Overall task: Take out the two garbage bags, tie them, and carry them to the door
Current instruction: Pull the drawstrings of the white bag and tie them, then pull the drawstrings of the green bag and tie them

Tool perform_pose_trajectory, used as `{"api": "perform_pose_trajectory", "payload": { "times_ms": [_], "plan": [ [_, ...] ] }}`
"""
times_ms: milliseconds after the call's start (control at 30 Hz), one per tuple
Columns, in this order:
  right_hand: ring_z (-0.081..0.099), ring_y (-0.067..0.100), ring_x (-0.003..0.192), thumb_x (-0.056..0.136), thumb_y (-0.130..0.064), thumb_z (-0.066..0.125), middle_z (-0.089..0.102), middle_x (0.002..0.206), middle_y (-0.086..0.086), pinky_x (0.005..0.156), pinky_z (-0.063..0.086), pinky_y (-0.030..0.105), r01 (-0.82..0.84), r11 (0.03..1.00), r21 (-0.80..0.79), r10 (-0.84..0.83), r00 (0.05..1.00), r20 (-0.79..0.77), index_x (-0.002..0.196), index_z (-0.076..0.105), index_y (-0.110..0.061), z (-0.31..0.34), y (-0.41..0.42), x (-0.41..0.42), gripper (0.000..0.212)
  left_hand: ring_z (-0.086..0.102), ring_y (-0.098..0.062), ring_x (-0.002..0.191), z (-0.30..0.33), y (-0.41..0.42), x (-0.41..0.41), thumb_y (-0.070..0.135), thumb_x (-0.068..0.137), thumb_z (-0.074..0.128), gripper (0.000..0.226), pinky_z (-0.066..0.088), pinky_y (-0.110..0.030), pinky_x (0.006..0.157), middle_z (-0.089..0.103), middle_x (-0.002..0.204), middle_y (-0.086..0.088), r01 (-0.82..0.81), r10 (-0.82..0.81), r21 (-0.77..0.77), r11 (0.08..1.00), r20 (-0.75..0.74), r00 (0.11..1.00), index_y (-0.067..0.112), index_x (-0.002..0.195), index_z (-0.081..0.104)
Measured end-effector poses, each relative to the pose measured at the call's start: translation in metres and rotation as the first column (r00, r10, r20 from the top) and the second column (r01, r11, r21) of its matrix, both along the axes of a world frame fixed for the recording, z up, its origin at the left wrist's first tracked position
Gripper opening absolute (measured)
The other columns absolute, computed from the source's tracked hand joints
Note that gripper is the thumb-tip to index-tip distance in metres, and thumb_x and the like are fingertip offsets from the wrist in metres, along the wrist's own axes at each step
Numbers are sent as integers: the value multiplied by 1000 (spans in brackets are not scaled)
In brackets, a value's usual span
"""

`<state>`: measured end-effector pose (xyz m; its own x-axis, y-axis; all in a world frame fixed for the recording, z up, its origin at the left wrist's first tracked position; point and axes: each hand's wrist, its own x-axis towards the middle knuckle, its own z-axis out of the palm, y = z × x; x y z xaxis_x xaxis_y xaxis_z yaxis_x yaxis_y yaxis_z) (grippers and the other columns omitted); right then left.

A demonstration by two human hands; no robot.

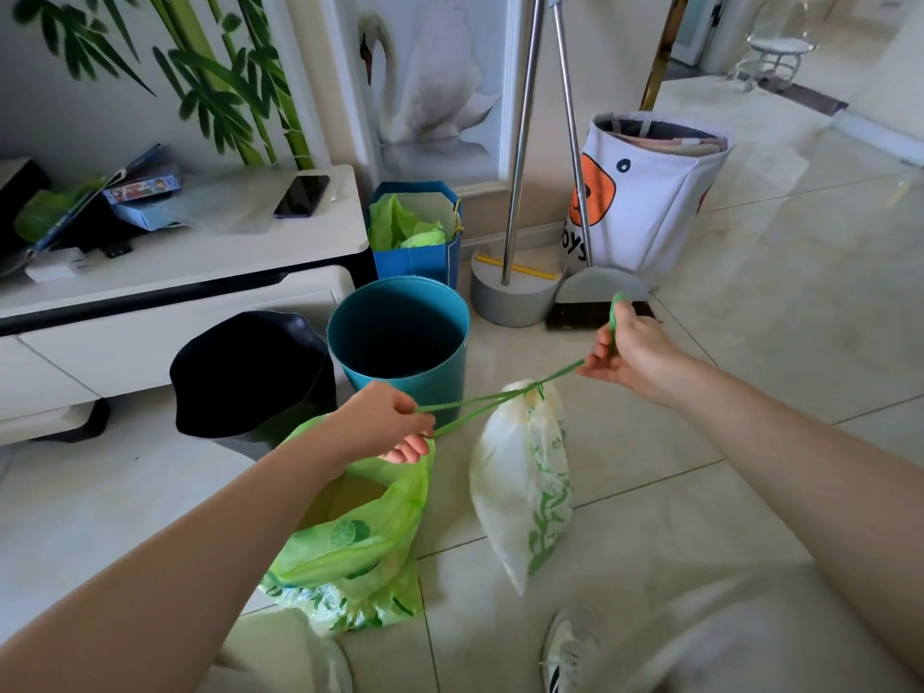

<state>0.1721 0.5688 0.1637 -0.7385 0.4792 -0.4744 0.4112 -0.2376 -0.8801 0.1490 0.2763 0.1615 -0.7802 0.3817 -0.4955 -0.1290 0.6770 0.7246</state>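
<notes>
A white garbage bag with green print [520, 472] hangs just above the tiled floor, its mouth cinched by a green drawstring [480, 405]. My left hand [385, 422] grips one end of the string and my right hand [632, 350] grips the other, both pulling it taut and apart. A second, green garbage bag [355, 542] lies open on the floor below my left forearm, with brownish contents showing inside.
A teal bin [400, 337] and a black bin [250, 372] stand empty behind the bags. A white TV cabinet [175, 272] lies to the left, a blue paper bag [415, 232], broom and dustpan [555, 287] and a white toy basket [650, 192] at the wall. My shoe [565, 647] rests bottom centre.
</notes>
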Motion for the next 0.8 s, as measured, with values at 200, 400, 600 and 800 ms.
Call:
{"api": "perform_pose_trajectory", "payload": {
  "times_ms": [200, 400, 600, 800],
  "plan": [
    [49, 22, 53, 99, -37, 40, 45, 63, 7, 71, 57, 43, -71, 991, 118, 62, 995, 77, 73, 45, -9, -10, 2, 3, 38, 70, -14, 65, -31, -16, 10, 16, 91, 61, 12, 55, -19, 56, 74, 80, -9, 82, -98, -195, 977, -75, 992, 6, 86, 65],
    [67, 36, 96, 93, -15, 48, 66, 109, 21, 90, 53, 44, -392, 771, 502, 272, 915, 298, 105, 62, -1, -12, -5, -1, 24, 70, -17, 68, -33, -27, 8, 9, 89, 61, 18, 55, -24, 59, 74, 87, -7, -50, 50, 10, 999, 6, 999, 16, 105, 62],
    [48, 38, 123, 85, -1, 48, 54, 136, 16, 102, 43, 43, -557, 142, 819, 350, 802, 484, 135, 52, -13, -9, -28, -6, 52, 68, -13, 64, -33, -62, -3, 10, 87, 62, 13, 52, -20, 55, 74, 80, -3, -111, 107, -75, 991, -57, 993, 13, 99, 67],
    [53, 32, 114, 86, -5, 49, 64, 120, 13, 97, 46, 44, -483, -28, 875, 504, 749, 430, 119, 65, -12, -9, -79, -17, 37, 61, -11, 62, -43, -118, 8, 13, 82, 63, 9, 48, -20, 54, 69, 73, 0, -176, 81, -348, 921, -272, 959, 17, 80, 70]
  ]
}}
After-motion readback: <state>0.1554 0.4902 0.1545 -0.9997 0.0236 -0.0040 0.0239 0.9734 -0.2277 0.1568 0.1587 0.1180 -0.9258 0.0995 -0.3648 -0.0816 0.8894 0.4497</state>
